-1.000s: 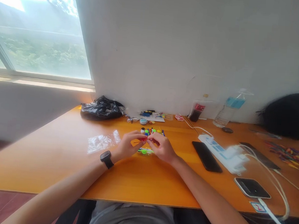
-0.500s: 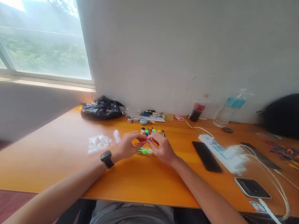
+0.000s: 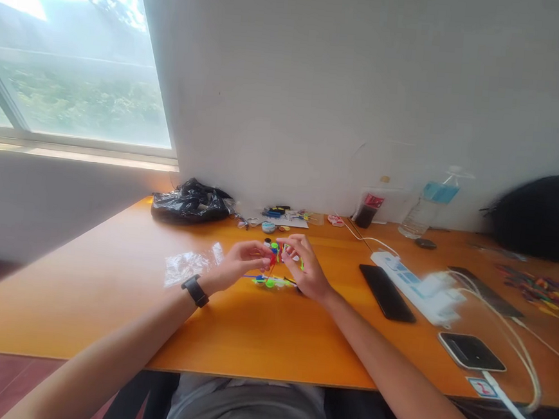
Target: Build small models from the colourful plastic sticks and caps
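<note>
My left hand (image 3: 239, 262) and my right hand (image 3: 303, 266) meet over the middle of the orange table (image 3: 108, 299). Both pinch a small build of thin coloured sticks and round connectors (image 3: 276, 254), with a red piece between the fingertips. A flat part with green and blue connectors (image 3: 270, 281) lies on the table just under my hands. More loose coloured sticks and connectors (image 3: 286, 244) sit right behind them. A black watch (image 3: 194, 290) is on my left wrist.
A clear plastic bag (image 3: 190, 265) lies left of my hands, a black bag (image 3: 190, 204) at the wall. Right of me: a black phone (image 3: 386, 291), a white power strip (image 3: 416, 286) with cables, another phone (image 3: 471, 351), two bottles (image 3: 425, 208), coloured sticks (image 3: 537, 288), a dark bag (image 3: 540, 214).
Both hands have lifted slightly and shifted away from me with the small build. The flat green and blue part under them now shows more fully.
</note>
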`<state>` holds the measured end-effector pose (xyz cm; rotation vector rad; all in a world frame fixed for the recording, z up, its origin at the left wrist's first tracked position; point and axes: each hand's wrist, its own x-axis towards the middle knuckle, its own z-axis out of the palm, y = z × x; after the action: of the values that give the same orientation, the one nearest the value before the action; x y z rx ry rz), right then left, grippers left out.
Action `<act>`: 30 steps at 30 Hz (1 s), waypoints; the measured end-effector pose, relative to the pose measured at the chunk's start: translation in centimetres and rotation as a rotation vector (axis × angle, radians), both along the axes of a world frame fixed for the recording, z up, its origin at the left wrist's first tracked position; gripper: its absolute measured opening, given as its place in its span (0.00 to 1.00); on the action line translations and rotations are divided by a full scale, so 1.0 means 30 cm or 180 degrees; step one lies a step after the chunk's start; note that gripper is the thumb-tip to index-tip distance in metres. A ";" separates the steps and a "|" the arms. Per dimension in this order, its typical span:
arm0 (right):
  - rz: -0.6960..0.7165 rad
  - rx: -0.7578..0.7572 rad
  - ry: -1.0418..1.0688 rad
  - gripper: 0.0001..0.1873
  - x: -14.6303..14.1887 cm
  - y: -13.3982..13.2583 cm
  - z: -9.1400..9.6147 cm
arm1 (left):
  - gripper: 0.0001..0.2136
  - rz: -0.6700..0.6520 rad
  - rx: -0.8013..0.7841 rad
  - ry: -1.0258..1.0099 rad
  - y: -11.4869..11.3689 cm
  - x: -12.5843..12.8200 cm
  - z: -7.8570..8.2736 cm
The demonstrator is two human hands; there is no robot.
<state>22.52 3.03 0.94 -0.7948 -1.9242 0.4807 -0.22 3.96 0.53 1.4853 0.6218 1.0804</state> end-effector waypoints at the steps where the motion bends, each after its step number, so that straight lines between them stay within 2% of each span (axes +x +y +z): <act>1: -0.0099 0.0131 -0.0034 0.17 0.002 -0.005 0.004 | 0.12 0.0094 0.0028 -0.0008 0.001 0.001 -0.001; 4: -0.0254 0.0330 -0.0036 0.22 0.011 -0.011 0.008 | 0.13 0.0274 0.0065 -0.0015 0.004 0.000 -0.004; 6: -0.0183 0.0147 0.0055 0.23 0.015 -0.006 0.002 | 0.14 0.0312 0.0047 -0.0027 0.006 -0.001 -0.006; 10: 0.0720 -0.1200 0.0159 0.41 0.015 0.019 -0.019 | 0.14 0.0439 0.0026 -0.0067 0.010 -0.003 -0.008; 12: 0.1010 -0.1604 0.0380 0.44 0.013 0.028 -0.022 | 0.14 0.0517 -0.0010 -0.0114 0.014 -0.004 -0.009; 16: 0.0925 -0.1582 0.0750 0.46 0.012 0.034 -0.007 | 0.13 0.0621 -0.0035 -0.0157 0.025 -0.007 -0.013; 20: 0.0694 -0.1582 0.0728 0.46 0.015 0.042 -0.009 | 0.11 0.0777 0.0003 -0.0188 0.045 -0.016 -0.027; 25: 0.0761 -0.1644 0.0766 0.45 0.020 0.056 -0.043 | 0.07 0.1162 0.0014 -0.0237 0.080 -0.031 -0.053; 30: 0.0743 -0.1737 0.0686 0.42 0.020 0.055 -0.050 | 0.05 0.1253 -0.0036 -0.0180 0.097 -0.039 -0.073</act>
<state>23.13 4.67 -0.57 -0.8169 -1.7048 1.2196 -1.39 6.88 -1.67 1.3480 0.9031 1.4111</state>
